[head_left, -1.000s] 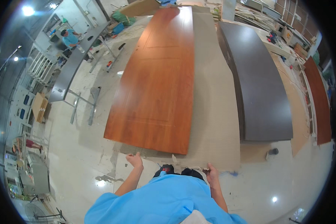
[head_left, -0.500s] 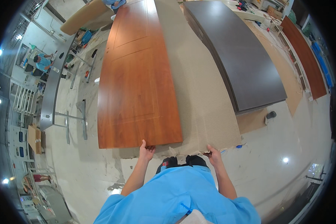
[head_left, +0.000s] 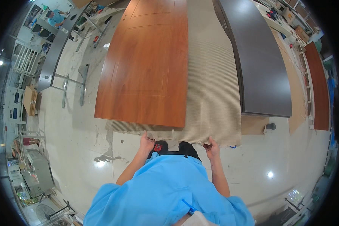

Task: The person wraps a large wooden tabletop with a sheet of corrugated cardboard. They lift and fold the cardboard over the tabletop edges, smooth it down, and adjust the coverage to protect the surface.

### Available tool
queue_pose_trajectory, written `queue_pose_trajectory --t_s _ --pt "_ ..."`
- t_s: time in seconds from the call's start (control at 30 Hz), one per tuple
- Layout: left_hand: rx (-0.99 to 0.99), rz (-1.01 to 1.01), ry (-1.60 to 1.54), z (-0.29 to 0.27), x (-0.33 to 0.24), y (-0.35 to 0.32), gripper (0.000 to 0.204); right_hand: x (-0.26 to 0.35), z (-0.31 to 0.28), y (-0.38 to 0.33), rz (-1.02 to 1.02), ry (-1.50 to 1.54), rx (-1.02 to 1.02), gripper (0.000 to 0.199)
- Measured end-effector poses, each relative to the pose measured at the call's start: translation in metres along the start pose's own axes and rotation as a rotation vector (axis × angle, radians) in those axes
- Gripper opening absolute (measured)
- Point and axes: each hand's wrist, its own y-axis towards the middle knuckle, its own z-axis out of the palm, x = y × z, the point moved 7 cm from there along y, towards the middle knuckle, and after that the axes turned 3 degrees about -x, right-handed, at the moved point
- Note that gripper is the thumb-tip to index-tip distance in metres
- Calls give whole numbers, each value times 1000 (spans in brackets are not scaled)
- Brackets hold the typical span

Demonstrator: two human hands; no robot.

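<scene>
A reddish-brown door panel [head_left: 143, 75] with grooved rectangular outlines lies lengthwise ahead of me. Under it, a tan corrugated cardboard sheet [head_left: 214, 94] sticks out on the right and along the near side. My left hand [head_left: 146, 143] is closed on the sheet's near edge, thumb uppermost, just below the door's near end. Farther right, my right hand [head_left: 212, 148] pinches the same ragged edge close to the sheet's right corner. The fingertips of both hands are partly hidden. Between them a small torn flap [head_left: 173, 134] stands up from the cardboard.
A stack of dark grey panels [head_left: 261, 64] lies right of the cardboard. On the left stands a long dark table [head_left: 58, 56] with metal legs, and a person in blue [head_left: 55, 18] beyond it. Another reddish-brown panel [head_left: 315, 86] is at the far right.
My left hand has come away from the door's near edge to the cardboard's edge. My right hand keeps its hold. The view has shifted, and the person at the door's far end is out of sight.
</scene>
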Motion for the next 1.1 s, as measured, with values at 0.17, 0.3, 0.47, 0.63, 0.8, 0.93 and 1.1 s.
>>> queue_pose_trajectory --t_s 0.17,0.3,0.47,0.63,0.8,0.93,1.1 --pt "-100 19 -82 -4 -49 8 35 6 0 1 -24 -87 -53 25" --pt "-91 -23 169 -14 -70 19 21 -3 -8 -4 -65 -25 -268 28" --pt "153 -104 268 -4 -75 11 19 -40 24 -8 -178 -4 -261 41" --pt "293 -21 302 12 -118 -31 26 -124 131 0 -166 47 -70 46" --pt "233 39 201 -23 -210 -35 38 -243 233 12 -99 45 -92 39" --pt "237 -56 23 -61 -280 -7 47 -293 275 35 -66 228 -105 32" --pt "185 -26 326 -86 -349 11 38 -294 278 33 -230 112 -263 25"
